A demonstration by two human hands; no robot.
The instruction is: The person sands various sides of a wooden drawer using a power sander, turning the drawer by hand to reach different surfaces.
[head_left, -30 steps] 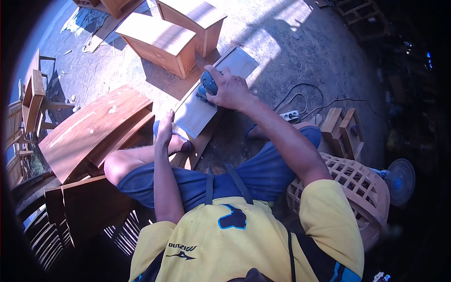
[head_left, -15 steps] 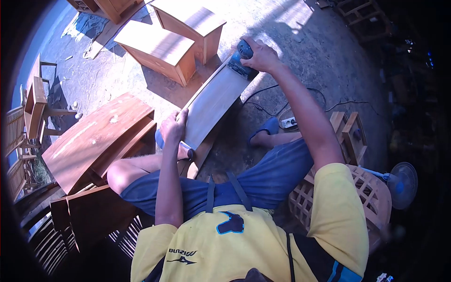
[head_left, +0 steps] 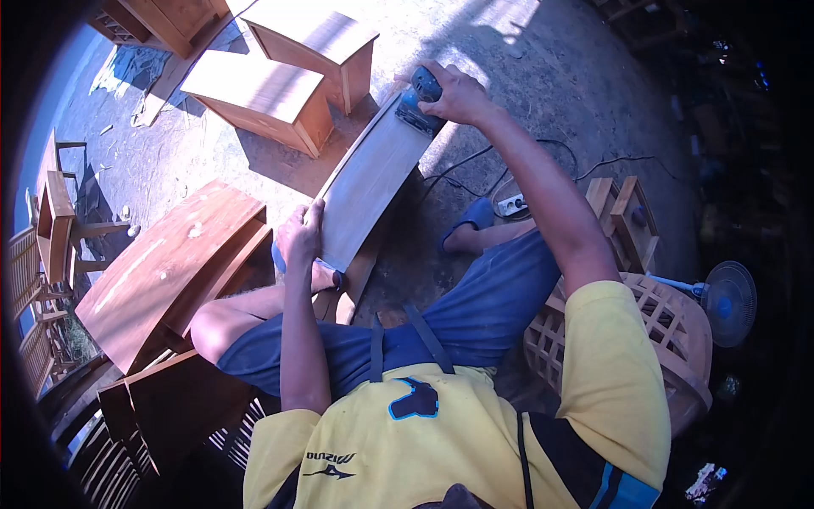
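Note:
A long wooden panel [head_left: 369, 176] slants away from between my legs, its near end by my left foot. My left hand [head_left: 299, 235] grips the panel's left edge near that end, fingers wrapped over it. At the far end, my right hand [head_left: 462, 95] is closed round the dark, rounded top of a blue power sander [head_left: 421, 103]. The sander's base rests flat on the panel's face. A black cord lies on the ground to the right of the panel.
Two wooden cabinets [head_left: 254, 86] stand beyond the panel. A reddish wooden piece [head_left: 170, 263] lies at the left. On the right are a white power strip [head_left: 512, 204], a wooden lattice piece [head_left: 667, 327] and a fan [head_left: 729, 304].
The camera view has shifted a little, so the panel, hands and cabinets appear farther left. Both hands keep their holds, and the sander is still at the panel's far end.

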